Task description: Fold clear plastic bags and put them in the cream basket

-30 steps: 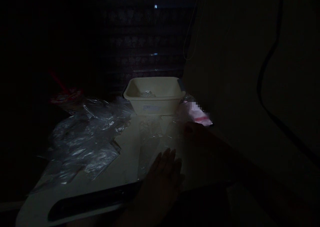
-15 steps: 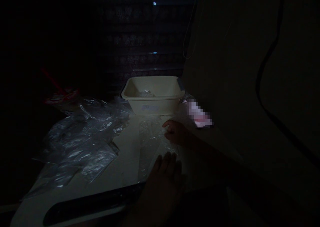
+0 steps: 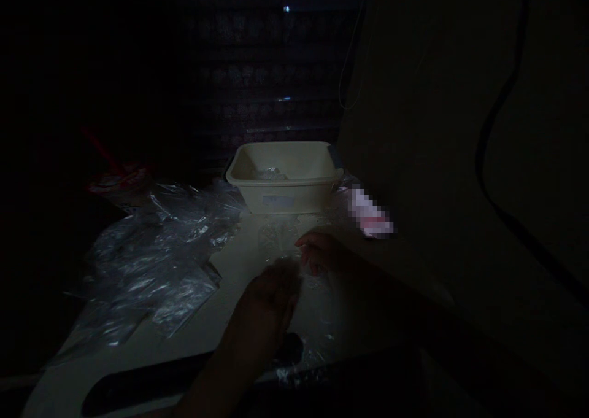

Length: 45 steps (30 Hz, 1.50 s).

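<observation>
The scene is very dark. My right hand (image 3: 324, 253) is closed, its thumb and fingers pinched on a clear plastic bag (image 3: 322, 338) that runs down toward the table's front edge. Close by on the left, my left hand (image 3: 269, 301) reaches in low over the table; motion smears its fingers, so their grip is unclear. More clear plastic (image 3: 278, 234) lies flat just beyond both hands. Behind it stands a cream plastic tub (image 3: 280, 191) with a pale label on its front and some crumpled clear plastic (image 3: 271, 174) inside.
A heap of clear plastic bags (image 3: 156, 270) covers the left of the white table (image 3: 230, 270). Behind the heap is a cup (image 3: 124, 181) with a red straw. A blurred-out pink and white item (image 3: 370, 215) sits right of the tub. A long dark slot (image 3: 151, 375) lies along the front edge.
My left hand has moved left and forward, up beside the right one. The right hand has barely moved, while the plastic under it has shifted toward the front edge.
</observation>
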Available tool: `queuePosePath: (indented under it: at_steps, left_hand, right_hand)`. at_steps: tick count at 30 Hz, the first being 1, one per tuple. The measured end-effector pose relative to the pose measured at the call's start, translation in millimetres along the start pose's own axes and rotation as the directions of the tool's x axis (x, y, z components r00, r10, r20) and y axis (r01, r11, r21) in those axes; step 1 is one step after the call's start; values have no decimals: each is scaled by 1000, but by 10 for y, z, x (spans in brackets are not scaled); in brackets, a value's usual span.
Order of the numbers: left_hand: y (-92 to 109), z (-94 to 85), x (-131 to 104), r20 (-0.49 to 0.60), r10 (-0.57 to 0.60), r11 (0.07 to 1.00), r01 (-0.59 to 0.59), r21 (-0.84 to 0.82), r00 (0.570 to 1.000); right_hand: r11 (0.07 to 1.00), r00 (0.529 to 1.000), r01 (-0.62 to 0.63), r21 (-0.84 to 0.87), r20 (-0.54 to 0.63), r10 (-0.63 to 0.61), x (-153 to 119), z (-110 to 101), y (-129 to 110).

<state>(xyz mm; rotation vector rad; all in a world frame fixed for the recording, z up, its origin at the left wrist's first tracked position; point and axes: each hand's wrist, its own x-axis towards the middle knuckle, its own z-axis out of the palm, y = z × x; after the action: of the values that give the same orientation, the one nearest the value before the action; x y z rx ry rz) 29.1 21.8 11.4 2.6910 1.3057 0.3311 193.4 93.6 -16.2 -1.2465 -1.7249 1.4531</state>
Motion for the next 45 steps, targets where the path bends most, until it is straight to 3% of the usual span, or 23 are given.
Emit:
queuePosePath:
  at_steps: [7,10,12,14,18,27,41,45]
  left_hand:
    - [-171,129,72,33,67,991,-70,110,997]
    - [-174,140,79,62,72,985,-81,155,995]
    - [-170,138,75,71,68,983,-79,168,995]
    - [-164,136,72,69,59,983,-69,168,996]
    - [-149,133,78,60,29,987,-39,159,998]
    - [-182,158,61,73,64,984,-75,163,995]
    - [-231,158,82,65,42,983,-53,176,997]
    - [-228,168,81,59,36,984,-46,170,998]
  right_hand:
    - [998,998,41,-49,43,-39,-21,-9,-7]
    - [974,994,108,-197,-9,-112,-105,-63,-53]
    - [903,973,187,-386,-50,-224,-203,-120,-75]
    - [795,956,191,-576,-74,-283,-315,-176,-65]
    - [647,963,98,-756,-92,-253,-493,-223,30]
    - [618,951,104,-779,-103,-291,-483,-157,116]
    - [647,949,122,-752,-102,-297,-450,-201,146]
    - [600,921,122,-791,-135,-365,-479,-102,99]
